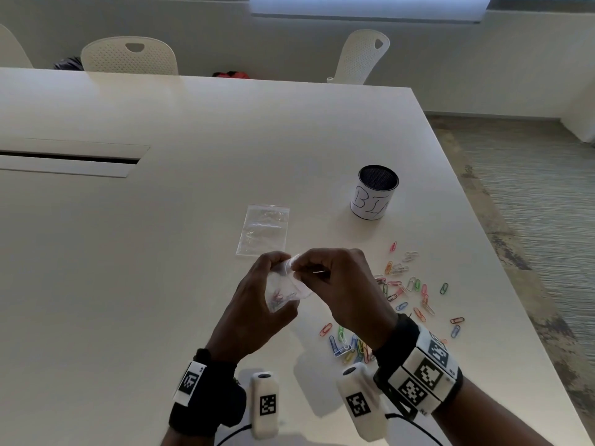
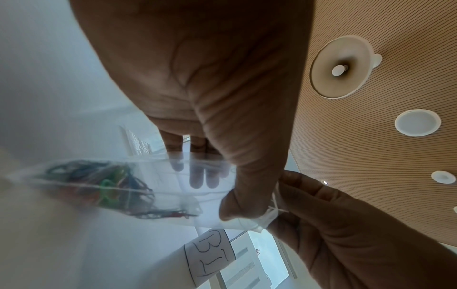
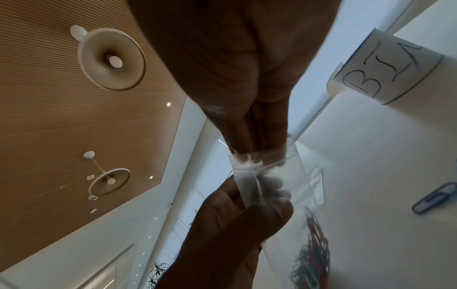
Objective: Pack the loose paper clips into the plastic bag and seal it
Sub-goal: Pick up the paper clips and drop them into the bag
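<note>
- Two hands: the left hand [image 1: 257, 304] and the right hand [image 1: 341, 284], both held above the table [image 1: 161, 252].
- Two clear plastic bags: one held bag [image 1: 283, 291] between the hands, with a bunch of coloured clips inside, too tangled to count; one flat bag [image 1: 262, 230] lying on the table.
- One cup [image 1: 375, 192] with a paper label.
- Loose paper clips [image 1: 405, 291] scattered on the table: several dozen, by a rough count; some overlap or sit behind the right wrist, so an exact figure cannot be given.
- Three white chairs [image 1: 128, 56] behind the table, one only partly in view.
- Two wrist cameras [image 1: 264, 403], one per wrist.
</note>
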Demonstrator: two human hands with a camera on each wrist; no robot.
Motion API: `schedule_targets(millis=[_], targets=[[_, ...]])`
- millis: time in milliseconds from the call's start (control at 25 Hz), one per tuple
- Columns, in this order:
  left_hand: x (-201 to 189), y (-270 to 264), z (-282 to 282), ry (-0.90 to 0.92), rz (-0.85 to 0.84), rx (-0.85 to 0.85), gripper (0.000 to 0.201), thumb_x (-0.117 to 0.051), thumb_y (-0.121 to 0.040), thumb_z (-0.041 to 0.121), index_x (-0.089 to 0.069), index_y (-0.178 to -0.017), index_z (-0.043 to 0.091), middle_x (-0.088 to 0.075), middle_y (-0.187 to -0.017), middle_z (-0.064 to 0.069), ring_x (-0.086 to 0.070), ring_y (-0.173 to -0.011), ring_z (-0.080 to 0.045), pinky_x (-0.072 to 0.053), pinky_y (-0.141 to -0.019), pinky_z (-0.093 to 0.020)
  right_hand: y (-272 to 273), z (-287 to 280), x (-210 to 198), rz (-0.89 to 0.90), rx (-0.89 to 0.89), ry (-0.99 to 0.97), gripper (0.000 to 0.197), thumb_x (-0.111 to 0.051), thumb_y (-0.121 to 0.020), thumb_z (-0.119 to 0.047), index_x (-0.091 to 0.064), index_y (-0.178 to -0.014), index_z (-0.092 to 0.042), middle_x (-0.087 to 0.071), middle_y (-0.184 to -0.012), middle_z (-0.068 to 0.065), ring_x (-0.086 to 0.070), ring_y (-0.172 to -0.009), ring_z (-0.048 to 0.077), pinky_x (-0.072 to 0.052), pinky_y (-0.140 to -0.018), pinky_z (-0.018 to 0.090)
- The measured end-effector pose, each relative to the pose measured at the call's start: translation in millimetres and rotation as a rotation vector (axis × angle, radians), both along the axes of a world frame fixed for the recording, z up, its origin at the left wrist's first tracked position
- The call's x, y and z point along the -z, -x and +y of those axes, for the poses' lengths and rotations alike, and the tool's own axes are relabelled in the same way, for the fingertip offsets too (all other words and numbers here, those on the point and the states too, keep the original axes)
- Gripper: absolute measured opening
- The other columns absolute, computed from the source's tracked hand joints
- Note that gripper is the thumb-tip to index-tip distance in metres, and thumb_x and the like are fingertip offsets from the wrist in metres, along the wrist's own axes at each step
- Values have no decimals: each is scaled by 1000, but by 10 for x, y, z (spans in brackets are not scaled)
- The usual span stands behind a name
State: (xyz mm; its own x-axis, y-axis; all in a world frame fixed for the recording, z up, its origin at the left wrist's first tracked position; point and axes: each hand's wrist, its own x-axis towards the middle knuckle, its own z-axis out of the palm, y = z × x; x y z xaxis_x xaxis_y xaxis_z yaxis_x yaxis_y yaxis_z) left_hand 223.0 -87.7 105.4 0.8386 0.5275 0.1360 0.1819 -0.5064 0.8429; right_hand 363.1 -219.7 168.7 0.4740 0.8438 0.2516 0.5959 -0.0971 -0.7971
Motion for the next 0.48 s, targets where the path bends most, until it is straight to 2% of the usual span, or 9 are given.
schedule_targets(millis=[160, 240, 360, 480], targets=[[-4, -27, -35, 21, -15, 15, 64, -82, -84, 17, -49, -138, 29, -65, -125, 10, -65, -110, -8, -54, -85, -13, -49, 19, -45, -83, -29, 108, 20, -78, -90, -11, -80, -110, -11, -81, -104, 4, -71, -82, -2, -55, -75, 5], [4, -55, -54, 19, -28, 22, 65, -83, -84, 19, -49, -138, 28, -64, -125, 10, -65, -112, -9, -52, -88, -13, -59, 27, -82, -72, -61, 148, 25, -81, -87, -15, -79, -112, -12, -80, -110, 4, -73, -90, 0, -58, -82, 10], [48, -128, -101, 4, -64, 40, 67, -84, -83, 21, -46, -138, 25, -64, -124, 9, -64, -118, -12, -54, -94, -23, -80, 31, -143, -72, -129, 176, 33, -85, -83, -20, -77, -114, -13, -78, -113, 2, -73, -101, 5, -61, -90, 22], [78, -204, -166, -14, -89, -3, 68, -82, -82, 15, -44, -137, 27, -64, -116, 10, -66, -109, -9, -57, -87, -21, -92, 29, -189, -111, -180, 190, 37, -85, -82, -18, -74, -117, -12, -75, -113, 1, -72, -100, 7, -60, -91, 23]])
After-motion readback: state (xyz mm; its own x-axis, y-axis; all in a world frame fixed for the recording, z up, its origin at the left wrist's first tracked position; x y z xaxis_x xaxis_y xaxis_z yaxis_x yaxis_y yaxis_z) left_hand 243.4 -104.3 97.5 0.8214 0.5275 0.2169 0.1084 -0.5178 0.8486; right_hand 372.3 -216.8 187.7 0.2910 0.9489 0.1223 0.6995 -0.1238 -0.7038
